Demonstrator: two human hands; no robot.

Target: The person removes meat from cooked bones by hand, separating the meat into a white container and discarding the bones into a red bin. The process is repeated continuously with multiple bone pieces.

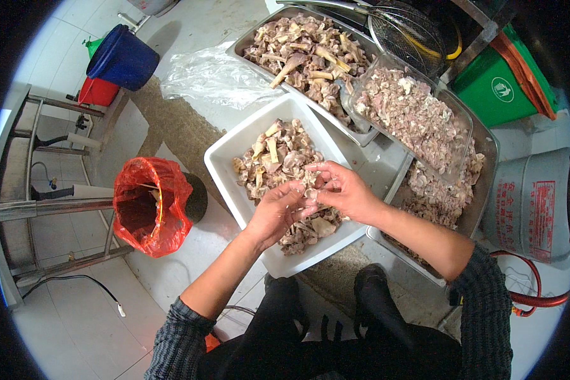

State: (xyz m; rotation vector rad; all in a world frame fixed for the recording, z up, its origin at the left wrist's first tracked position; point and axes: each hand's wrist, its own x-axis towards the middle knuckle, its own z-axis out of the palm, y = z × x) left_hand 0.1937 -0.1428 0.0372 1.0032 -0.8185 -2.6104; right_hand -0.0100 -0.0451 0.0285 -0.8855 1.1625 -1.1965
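Both hands meet over a white plastic tub (229, 142) in front of me. Between them is a small, pale piece of cooked meat or gristle (309, 181). My left hand (280, 206) grips it from the left with bent fingers. From the other side my right hand (344, 190) pinches it with thumb and fingers. Below, the tub holds a heap of cooked meat and bone pieces (285, 156), with a few pale bones (272, 148) sticking up. My hands hide part of this heap.
A metal tray (244, 45) of bony meat stands beyond the tub. To the right, a clear plastic container (466, 128) of small meat pieces rests over another metal tray (489, 156). At left stands a bin lined with a red bag (175, 190). Plastic sheeting (209, 76) lies behind.
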